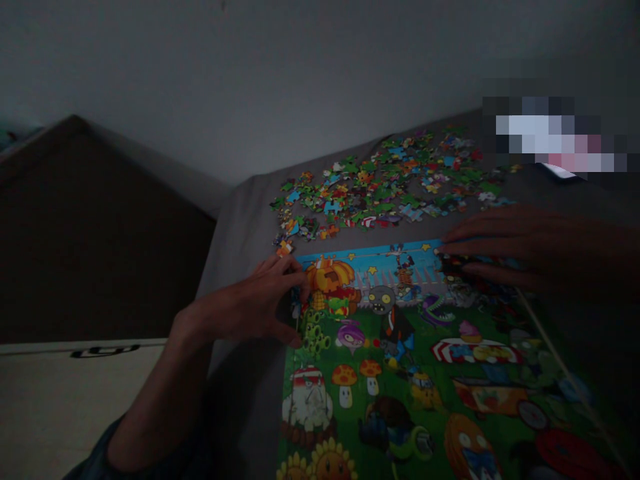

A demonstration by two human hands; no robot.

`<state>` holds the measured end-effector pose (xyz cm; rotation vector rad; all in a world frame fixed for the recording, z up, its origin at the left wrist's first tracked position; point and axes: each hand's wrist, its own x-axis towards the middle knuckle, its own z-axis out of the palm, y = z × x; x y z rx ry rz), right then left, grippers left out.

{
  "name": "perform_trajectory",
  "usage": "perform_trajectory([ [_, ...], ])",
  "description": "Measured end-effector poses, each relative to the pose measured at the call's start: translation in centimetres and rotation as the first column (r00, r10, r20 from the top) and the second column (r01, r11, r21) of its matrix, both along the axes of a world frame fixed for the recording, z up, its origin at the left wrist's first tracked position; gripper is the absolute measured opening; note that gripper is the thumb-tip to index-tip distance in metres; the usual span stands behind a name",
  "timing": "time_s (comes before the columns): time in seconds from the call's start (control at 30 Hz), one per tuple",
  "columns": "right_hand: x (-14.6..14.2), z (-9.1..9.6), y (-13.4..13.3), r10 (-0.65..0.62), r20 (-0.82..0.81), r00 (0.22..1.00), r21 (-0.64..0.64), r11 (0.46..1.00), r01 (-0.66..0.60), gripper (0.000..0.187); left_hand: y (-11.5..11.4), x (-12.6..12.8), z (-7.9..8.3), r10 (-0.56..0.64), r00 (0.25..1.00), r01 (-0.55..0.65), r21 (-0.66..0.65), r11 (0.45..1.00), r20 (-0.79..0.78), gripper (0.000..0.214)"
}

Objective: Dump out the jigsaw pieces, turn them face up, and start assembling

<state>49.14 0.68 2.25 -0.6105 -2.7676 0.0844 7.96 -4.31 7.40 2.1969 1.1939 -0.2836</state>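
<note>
The person's left hand (257,300) is half closed at the left edge of the assembled jigsaw puzzle (400,353). Its fingers curve over the top of the edge and the thumb (295,341) reaches down along it, near the printed orange pumpkin (330,277). The hand is touching the puzzle, but I cannot tell if it grips one piece there, because the picture is too dark.

The right hand (500,247) is open, with the fingers stretched out and lying on the upper edge of the puzzle, at its right part. It grips nothing that I can see, and the dark pieces (475,273) are just under the fingers.

The puzzle lies flat on a grey fabric surface (240,267) and shows green ground, cartoon plants and zombies under a blue strip. Beyond its upper edge there is a wide heap of loose puzzle pieces (385,180) — many colours, mostly green. One orange loose piece (285,249) sits apart, just beside the upper left corner of the puzzle.

Left of the puzzle are a dark brown panel (100,227) and a pale box (75,407) — and behind it, a grey wall (250,73).
</note>
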Motion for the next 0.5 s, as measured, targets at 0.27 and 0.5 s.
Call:
perform_trajectory([
  [0.27, -0.04, 0.09, 0.03, 0.004, -0.01, 1.0, 0.016, 1.0, -0.004, 0.03, 0.06, -0.01, 0.07, 0.01, 1.0, -0.01, -0.006, 1.0, -0.004, 0.044],
  [0.5, 0.03, 0.13, 0.0, -0.002, -0.013, 1.0, 0.002, 1.0, 0.002, 0.03, 0.08, -0.07, 0.07, 0.014, 1.0, -0.014, 0.007, 1.0, -0.004, 0.045],
])
